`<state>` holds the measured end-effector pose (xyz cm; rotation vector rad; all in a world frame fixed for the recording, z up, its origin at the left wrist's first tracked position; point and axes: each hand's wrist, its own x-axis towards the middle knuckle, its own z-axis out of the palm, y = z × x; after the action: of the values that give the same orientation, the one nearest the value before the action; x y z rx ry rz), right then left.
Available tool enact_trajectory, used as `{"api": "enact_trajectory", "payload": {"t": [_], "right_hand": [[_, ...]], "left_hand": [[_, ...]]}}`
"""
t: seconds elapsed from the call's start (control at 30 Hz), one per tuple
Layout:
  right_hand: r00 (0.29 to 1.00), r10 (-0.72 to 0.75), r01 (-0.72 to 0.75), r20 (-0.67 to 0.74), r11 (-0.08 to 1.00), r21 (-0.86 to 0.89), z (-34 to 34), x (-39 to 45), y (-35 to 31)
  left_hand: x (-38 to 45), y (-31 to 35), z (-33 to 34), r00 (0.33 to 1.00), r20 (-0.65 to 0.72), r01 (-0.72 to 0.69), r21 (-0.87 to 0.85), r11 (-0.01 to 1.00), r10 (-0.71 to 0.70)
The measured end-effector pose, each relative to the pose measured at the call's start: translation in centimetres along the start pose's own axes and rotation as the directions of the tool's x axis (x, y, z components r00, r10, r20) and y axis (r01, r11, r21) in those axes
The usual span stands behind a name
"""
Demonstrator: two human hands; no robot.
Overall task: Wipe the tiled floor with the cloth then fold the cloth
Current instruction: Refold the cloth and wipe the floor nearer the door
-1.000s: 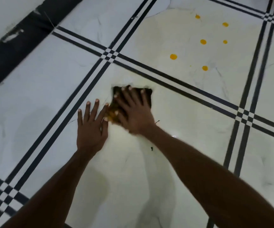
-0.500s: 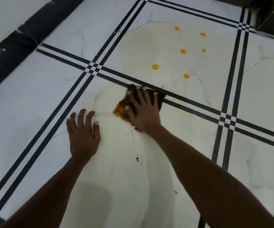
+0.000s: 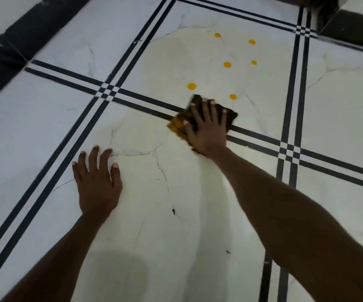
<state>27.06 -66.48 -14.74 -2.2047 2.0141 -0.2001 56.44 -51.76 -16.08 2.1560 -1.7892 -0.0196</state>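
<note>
A dark cloth (image 3: pixel 179 123) with a yellow-orange edge lies bunched on the white tiled floor (image 3: pixel 145 247), straddling a black double grout line. My right hand (image 3: pixel 206 127) presses flat on top of it, fingers spread and pointing away from me. My left hand (image 3: pixel 97 184) rests palm down on the bare tile, to the left and nearer to me, holding nothing. Several yellow-orange spots (image 3: pixel 192 86) dot the tile just beyond the cloth, the nearest two a short way from its far edge.
Black double lines cross the floor in a grid, one crossing (image 3: pixel 107 92) at the upper left and another (image 3: pixel 289 151) at the right. A dark skirting band (image 3: pixel 23 40) runs along the upper left. A dark block (image 3: pixel 354 25) sits in the top right corner.
My right hand has pushed the cloth away from me and to the right, onto the black line, close to the yellow spots. My left hand has stayed flat while the two hands drew apart.
</note>
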Motion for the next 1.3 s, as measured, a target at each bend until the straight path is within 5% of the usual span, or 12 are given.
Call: {"api": "enact_trajectory", "payload": {"t": [0.13,0.2,0.3,0.4,0.5,0.67,0.77,0.97,1.13,1.3], "right_hand": [[0.905,-0.417,0.414,0.085,0.909,0.054,1.7,-4.6,-7.7],[0.851,-0.514,0.504,0.11,0.857,0.107,1.7,-9.8,-7.2],[0.876,-0.465,0.381,0.124,0.828,0.412,-0.5,-14.4,-4.1],[0.959,-0.25,0.087,0.132,0.707,0.702,-3.4,-14.5,-2.0],[0.977,-0.128,0.003,0.17,0.81,0.587,-4.1,-12.8,-0.6],[0.935,-0.162,-0.016,0.314,0.869,0.495,-5.3,-10.6,-0.1],[0.889,-0.168,-0.082,0.426,0.856,0.51,-6.1,-9.0,0.3],[0.831,-0.227,-0.011,0.507,0.906,0.424,-5.8,-7.4,-0.6],[0.846,-0.267,0.101,0.462,0.93,0.353,-4.6,-7.1,-1.2],[0.883,-0.291,0.028,0.368,0.815,0.579,-7.2,-7.0,1.5]], "left_hand": [[0.0,-0.1,0.0,1.0,0.02,-0.001,0.006,1.0,0.001],[-0.3,0.3,-0.3,0.999,0.044,0.022,-0.015,1.0,-0.022],[-0.2,3.3,-1.4,0.985,0.137,0.124,-0.145,0.982,-0.105],[-0.1,8.3,-2.1,0.97,0.244,0.066,-0.279,0.958,0.004],[0.6,12.5,-2.1,0.916,0.399,0.07,-0.252,0.965,0.038],[3.2,15.6,-3.5,0.853,0.519,0.309,-0.417,0.855,-0.056],[4.9,16.6,-5.5,0.844,0.534,0.256,-0.484,0.837,0.051],[5.1,16.0,-6.6,0.723,0.675,0.218,-0.421,0.881,0.144],[4.2,15.0,-5.4,0.779,0.604,0.088,-0.374,0.923,0.17],[7.4,14.5,-8.2,0.818,0.484,-0.014,-0.523,0.852,0.311]]}}
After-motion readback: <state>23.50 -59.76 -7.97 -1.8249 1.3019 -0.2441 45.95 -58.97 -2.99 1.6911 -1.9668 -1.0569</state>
